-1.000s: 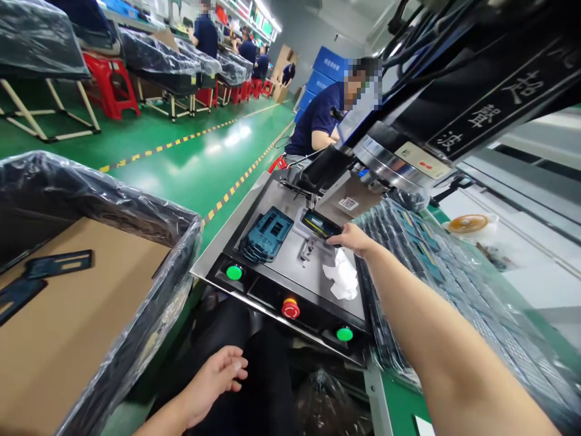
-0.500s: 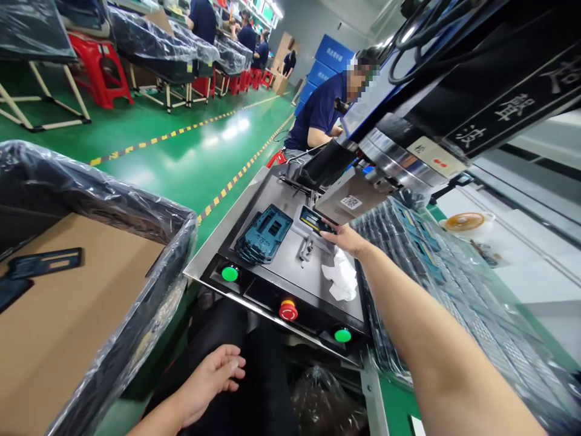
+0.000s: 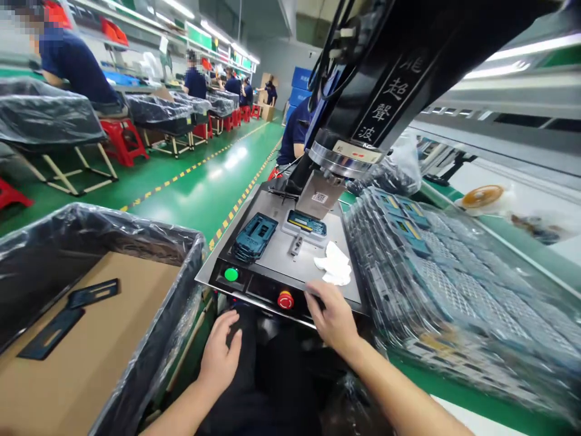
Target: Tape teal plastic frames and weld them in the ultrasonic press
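My right hand (image 3: 333, 318) hovers over the front panel of the press, its fingers loosely bent and apart with nothing in them. It hides the right end of that panel. My left hand (image 3: 221, 354) is low over my lap, below the left green button (image 3: 231, 274), empty with thumb and fingers apart. Between the hands is a red stop button (image 3: 285, 300). Behind them, a dark teal plastic frame (image 3: 307, 223) lies in a pale fixture under the metal press head (image 3: 319, 195). A stack of teal plastic plates (image 3: 255, 236) stands to its left.
A crumpled white cloth (image 3: 334, 264) lies on the press bed. Plastic trays (image 3: 436, 260) are piled at right. At left, a plastic-lined box (image 3: 190, 254) holds cardboard and two dark plates (image 3: 52, 333). Co-workers sit farther back, one (image 3: 294, 136) just behind the press.
My right hand has let go of the plastic frame in the fixture and drawn back to the front panel. My left hand has risen slightly. The view has turned left.
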Demonstrator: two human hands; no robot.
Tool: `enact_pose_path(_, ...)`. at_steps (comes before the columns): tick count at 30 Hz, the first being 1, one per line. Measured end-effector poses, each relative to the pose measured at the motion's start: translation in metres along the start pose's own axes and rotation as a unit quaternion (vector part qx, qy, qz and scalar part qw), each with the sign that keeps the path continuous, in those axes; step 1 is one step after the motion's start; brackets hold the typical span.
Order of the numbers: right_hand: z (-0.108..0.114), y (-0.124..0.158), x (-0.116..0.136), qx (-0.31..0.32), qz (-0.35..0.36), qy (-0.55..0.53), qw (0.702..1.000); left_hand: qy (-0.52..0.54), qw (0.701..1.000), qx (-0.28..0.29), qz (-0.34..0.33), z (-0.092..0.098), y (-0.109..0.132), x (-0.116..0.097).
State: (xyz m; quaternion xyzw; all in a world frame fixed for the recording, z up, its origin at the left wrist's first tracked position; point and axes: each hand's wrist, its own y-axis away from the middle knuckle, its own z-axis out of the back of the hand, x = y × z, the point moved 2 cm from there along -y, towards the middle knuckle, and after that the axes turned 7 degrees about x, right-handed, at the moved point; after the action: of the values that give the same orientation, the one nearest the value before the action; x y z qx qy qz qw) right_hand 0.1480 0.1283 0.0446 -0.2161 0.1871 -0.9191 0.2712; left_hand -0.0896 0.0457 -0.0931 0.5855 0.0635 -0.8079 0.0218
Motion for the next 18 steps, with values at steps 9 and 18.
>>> enact_pose_path(9,0.004,0.092,-0.052,0.000,-0.202,-0.049,0.978,-0.317,0.936,-0.003,-0.151,0.004,-0.046,-0.047)
enact_pose_path(18,0.002,0.097,-0.064,-0.003,-0.245,-0.113,0.963,-0.298,0.944,0.006,-0.141,0.005,-0.050,-0.047)
